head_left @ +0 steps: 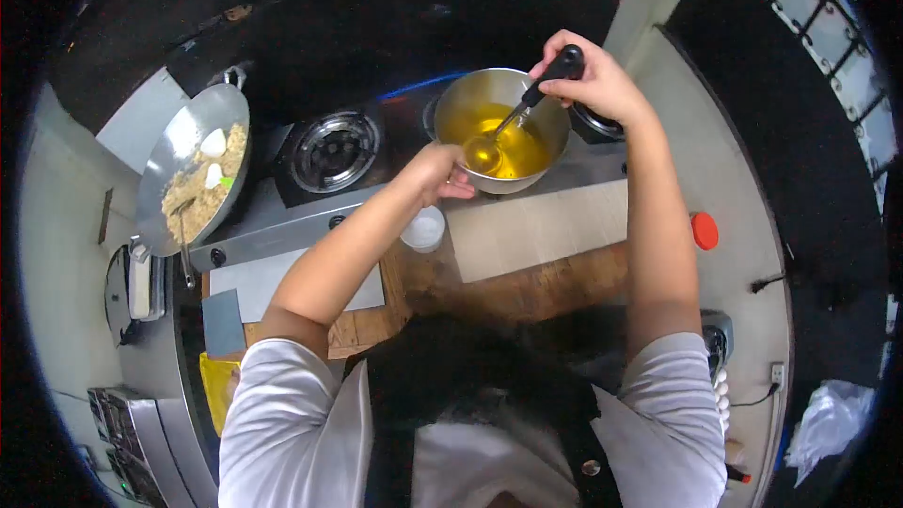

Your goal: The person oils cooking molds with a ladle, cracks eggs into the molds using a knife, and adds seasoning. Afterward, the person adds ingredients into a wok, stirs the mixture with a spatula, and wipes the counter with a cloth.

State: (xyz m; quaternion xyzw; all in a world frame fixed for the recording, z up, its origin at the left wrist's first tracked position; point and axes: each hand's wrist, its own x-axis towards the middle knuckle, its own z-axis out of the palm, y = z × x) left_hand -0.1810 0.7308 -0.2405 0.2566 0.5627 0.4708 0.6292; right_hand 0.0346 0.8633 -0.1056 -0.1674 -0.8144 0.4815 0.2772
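A metal pot [450, 99] of clear yellow liquid stands on the stove. My right hand [593, 85] is closed around the black handle of a ladle [544, 81], above the pot's far right rim. The ladle slants down to the left, and its round bowl is in the pot near the left wall, at the liquid. My left hand [440, 172] is at the pot's near left side, with its fingers stretched out and apart. It seems to touch the rim; its far fingers are partly hidden. Just below it is a small white container [424, 229].
An unused-looking burner [336, 151] is left of the pot. A wok [155, 183] with crumbly tan food, white pieces and a spoon stands far left. Cardboard [536, 228] lies on the wooden counter in front. A red lid [704, 230] is at the right, beside the wall.
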